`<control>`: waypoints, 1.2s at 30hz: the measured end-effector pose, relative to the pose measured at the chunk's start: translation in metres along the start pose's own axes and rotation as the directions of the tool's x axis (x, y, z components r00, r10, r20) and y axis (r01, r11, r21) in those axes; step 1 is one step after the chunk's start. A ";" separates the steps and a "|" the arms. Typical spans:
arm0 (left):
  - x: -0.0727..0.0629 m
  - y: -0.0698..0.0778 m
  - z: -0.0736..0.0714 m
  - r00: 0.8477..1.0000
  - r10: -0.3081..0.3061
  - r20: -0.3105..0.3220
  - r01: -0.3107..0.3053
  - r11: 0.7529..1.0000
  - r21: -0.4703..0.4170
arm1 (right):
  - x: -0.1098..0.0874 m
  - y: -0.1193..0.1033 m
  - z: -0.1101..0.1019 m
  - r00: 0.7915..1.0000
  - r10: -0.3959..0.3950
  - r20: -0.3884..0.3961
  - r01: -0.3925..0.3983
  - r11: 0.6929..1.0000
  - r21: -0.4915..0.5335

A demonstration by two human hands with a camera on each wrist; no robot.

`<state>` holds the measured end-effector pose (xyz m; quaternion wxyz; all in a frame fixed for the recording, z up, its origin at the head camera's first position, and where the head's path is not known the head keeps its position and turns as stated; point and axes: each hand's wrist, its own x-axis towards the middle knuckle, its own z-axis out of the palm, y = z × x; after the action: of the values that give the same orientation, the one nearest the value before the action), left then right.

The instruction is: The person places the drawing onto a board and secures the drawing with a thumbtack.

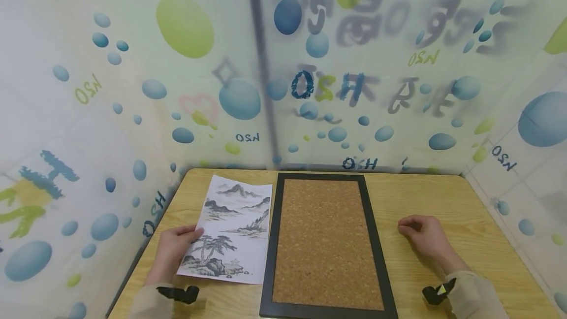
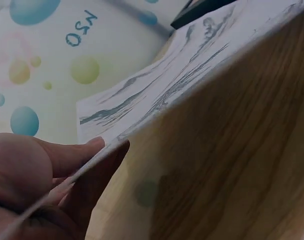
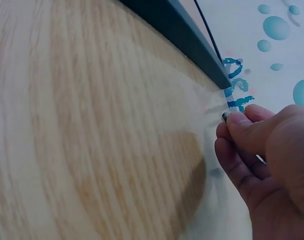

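Note:
My left hand pinches the left edge of a paper sheet printed with an ink landscape of mountains and pines. In the left wrist view the thumb lies on the printed face of the sheet and the fingers are beneath it, with the near edge lifted off the table. To its right lies a cork board in a black frame. Right of the board, my right hand is above the table. Its thumb and fingertips pinch a small dark object, mostly hidden, so its kind cannot be told.
The wooden table ends at the back against curtains printed with blue and green dots, which also hang on both sides. A black device is strapped at each wrist, over beige sleeves.

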<state>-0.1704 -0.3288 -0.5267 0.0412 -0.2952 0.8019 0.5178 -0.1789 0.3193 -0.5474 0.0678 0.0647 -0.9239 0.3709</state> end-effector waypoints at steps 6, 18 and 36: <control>-0.002 0.006 -0.004 0.999 0.026 -0.024 -0.026 1.000 0.001 | 0.002 0.001 -0.001 0.999 -0.016 -0.034 0.018 0.998 0.066; -0.006 0.016 -0.008 0.999 0.039 -0.037 -0.041 0.999 -0.029 | 0.003 -0.010 -0.007 0.997 0.009 -0.075 0.004 0.986 0.168; -0.021 0.045 0.006 0.998 0.065 -0.011 -0.065 0.996 -0.068 | 0.007 -0.016 -0.013 0.994 0.045 -0.097 -0.025 0.979 0.201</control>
<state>-0.1780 -0.3014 -0.4854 0.0107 -0.2725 0.7932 0.5445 -0.1824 0.3164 -0.5264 0.1010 0.0361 -0.8785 0.4655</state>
